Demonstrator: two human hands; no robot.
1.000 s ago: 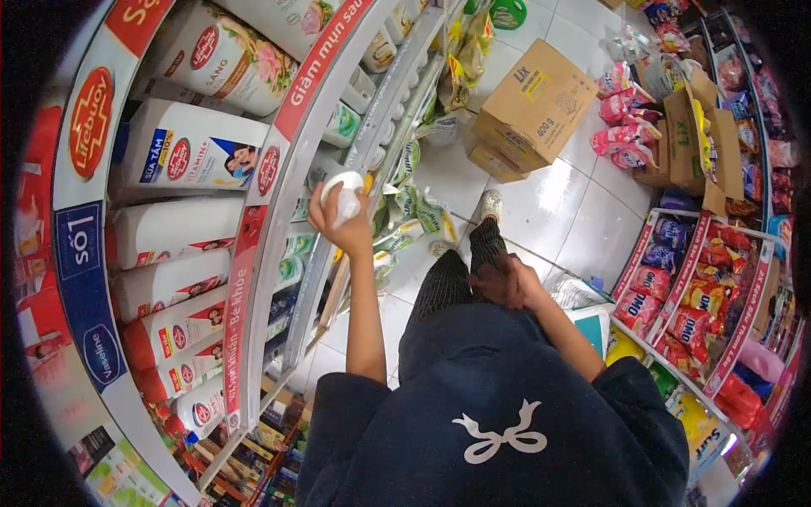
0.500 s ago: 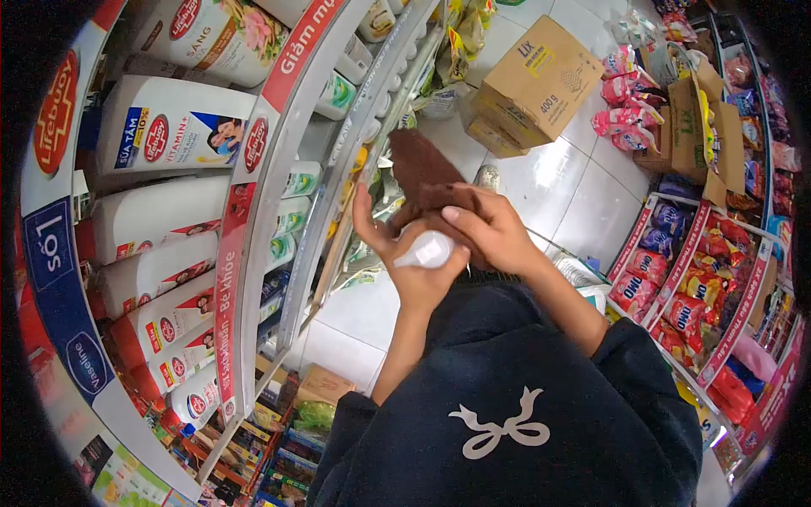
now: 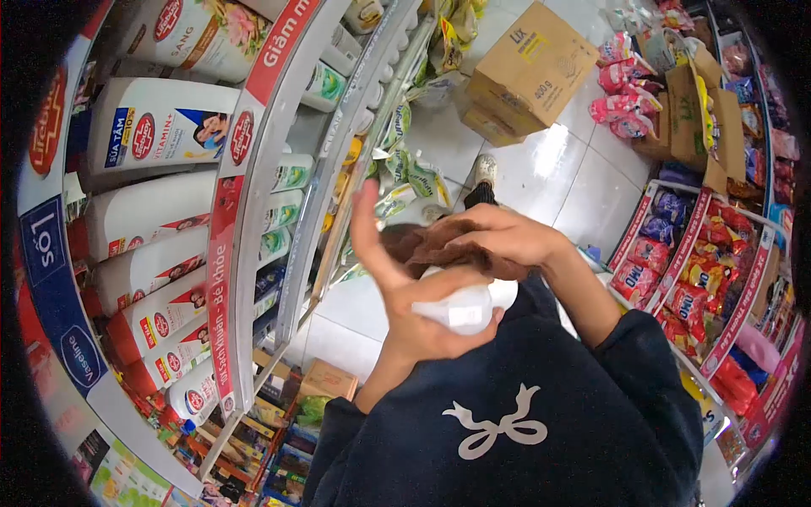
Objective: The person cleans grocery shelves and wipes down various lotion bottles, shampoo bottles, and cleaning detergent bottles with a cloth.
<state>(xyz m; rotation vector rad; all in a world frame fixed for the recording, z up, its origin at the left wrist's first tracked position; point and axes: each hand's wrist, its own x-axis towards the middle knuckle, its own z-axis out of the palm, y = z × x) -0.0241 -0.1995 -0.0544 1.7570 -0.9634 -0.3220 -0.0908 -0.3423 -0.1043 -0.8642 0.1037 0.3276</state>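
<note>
A white bottle (image 3: 471, 311) is gripped in my left hand (image 3: 410, 317) in front of my chest, its rounded end facing up at the camera. The index finger of that hand stands out straight, while other fingers wrap the bottle. A dark brown cloth (image 3: 448, 247) is bunched against the bottle's far side. My right hand (image 3: 511, 239) is closed over this cloth, and its fingertips are partly hidden in the folds. Most of the bottle's label and far end cannot be seen.
Close on the left, a shelf (image 3: 226, 253) carries rows of white shampoo and body wash bottles (image 3: 152, 211). A Lix carton (image 3: 532, 72) stands on the tiled floor ahead. Detergent packs (image 3: 680, 304) fill a rack at right, near an opened carton (image 3: 688, 127).
Both hands have come nearer my body and to the right with the bottle. The cloth, earlier hanging spread out beyond the bottle, is now bunched under my right hand.
</note>
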